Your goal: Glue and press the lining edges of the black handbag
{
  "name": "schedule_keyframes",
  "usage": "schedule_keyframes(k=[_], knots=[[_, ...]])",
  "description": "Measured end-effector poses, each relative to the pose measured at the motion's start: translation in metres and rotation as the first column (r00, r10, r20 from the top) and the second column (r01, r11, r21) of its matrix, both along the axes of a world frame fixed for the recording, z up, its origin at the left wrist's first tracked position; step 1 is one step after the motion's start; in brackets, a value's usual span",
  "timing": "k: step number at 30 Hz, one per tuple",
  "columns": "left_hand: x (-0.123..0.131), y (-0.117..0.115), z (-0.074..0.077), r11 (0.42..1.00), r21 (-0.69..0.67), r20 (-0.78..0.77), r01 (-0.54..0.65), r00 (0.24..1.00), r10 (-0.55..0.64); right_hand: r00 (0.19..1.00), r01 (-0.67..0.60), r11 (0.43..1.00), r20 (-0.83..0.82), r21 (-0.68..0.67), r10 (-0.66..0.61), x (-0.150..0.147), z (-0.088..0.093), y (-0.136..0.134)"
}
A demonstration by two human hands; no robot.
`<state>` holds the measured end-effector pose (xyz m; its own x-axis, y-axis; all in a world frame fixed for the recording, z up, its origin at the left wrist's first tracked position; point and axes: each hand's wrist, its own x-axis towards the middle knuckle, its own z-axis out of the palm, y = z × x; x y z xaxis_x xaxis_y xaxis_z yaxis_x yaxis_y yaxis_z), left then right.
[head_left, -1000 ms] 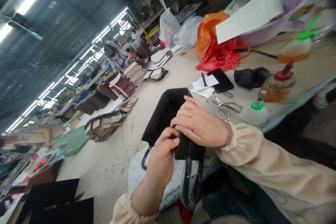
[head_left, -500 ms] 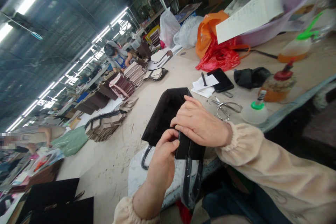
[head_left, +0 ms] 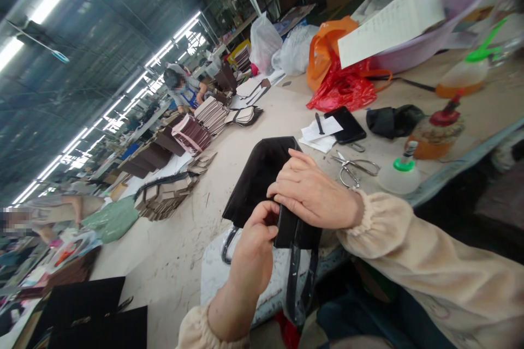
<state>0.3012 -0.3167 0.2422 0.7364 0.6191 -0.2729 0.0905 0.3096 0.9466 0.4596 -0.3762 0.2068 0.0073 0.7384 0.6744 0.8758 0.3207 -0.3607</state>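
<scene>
A black handbag (head_left: 262, 169) lies on the worktable near its front edge, with its plastic-wrapped handle (head_left: 295, 283) hanging over the edge towards me. My left hand (head_left: 257, 240) pinches the bag's edge between thumb and fingers. Across the top of the bag rests my right hand (head_left: 313, 191), its fingers bent over the same edge beside my left fingertips. The right hand's palm hides part of the bag. Under the bag lies a white sheet (head_left: 210, 267).
To the right are scissors (head_left: 355, 166), a glue bottle with a green collar (head_left: 399, 174), an amber jar (head_left: 438, 131) and a black phone (head_left: 346, 124). Stacked brown pieces (head_left: 166, 196) lie left, black panels (head_left: 94, 311) at lower left. Two people (head_left: 184, 87) work farther off.
My left thumb has shifted slightly on the bag's edge. Both hands otherwise keep their places, and the bag has hardly moved.
</scene>
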Motion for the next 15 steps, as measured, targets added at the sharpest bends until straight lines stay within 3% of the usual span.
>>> schedule_keyframes(k=[9,15], knots=[[0.007,0.007,-0.002,1.0,-0.018,-0.024,-0.009,1.0,0.008,1.0,0.002,1.0,0.006,0.007,-0.002,-0.001,-0.001,0.001],[-0.023,-0.004,-0.012,0.998,-0.032,0.067,-0.054,0.996,0.056,1.0,0.015,1.0,-0.005,0.01,-0.015,0.0,0.0,0.0]])
